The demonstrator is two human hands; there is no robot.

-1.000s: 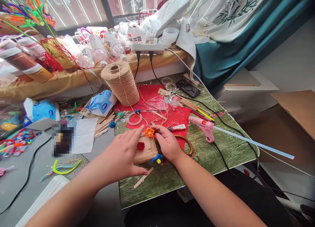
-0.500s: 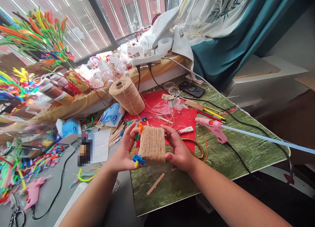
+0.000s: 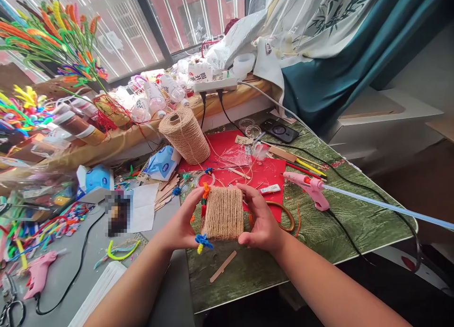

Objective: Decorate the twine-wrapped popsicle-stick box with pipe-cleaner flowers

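I hold a small twine-wrapped panel (image 3: 223, 214) upright above the green board, its wound back toward me. My left hand (image 3: 180, 225) grips its left edge and my right hand (image 3: 260, 220) grips its right edge. Small pipe-cleaner flowers stick out along the left side: an orange one (image 3: 205, 190) at the top, a red one in the middle, a blue and yellow one (image 3: 203, 242) at the bottom corner. A wooden craft stick (image 3: 222, 266) lies on the board just below the panel.
A pink glue gun (image 3: 312, 189) with a long clear glue stick lies to the right, its black cord trailing off. A big jute twine spool (image 3: 185, 135), red paper sheets (image 3: 262, 171), a tissue pack (image 3: 161, 162), a phone (image 3: 282, 130) and a power strip (image 3: 216, 85) lie behind. Pipe cleaners and another glue gun (image 3: 37, 273) clutter the left.
One second ago the panel lay flat on the board under my fingers. I have lifted it and turned it upright with its back facing me, and it now sits slightly lower and nearer.
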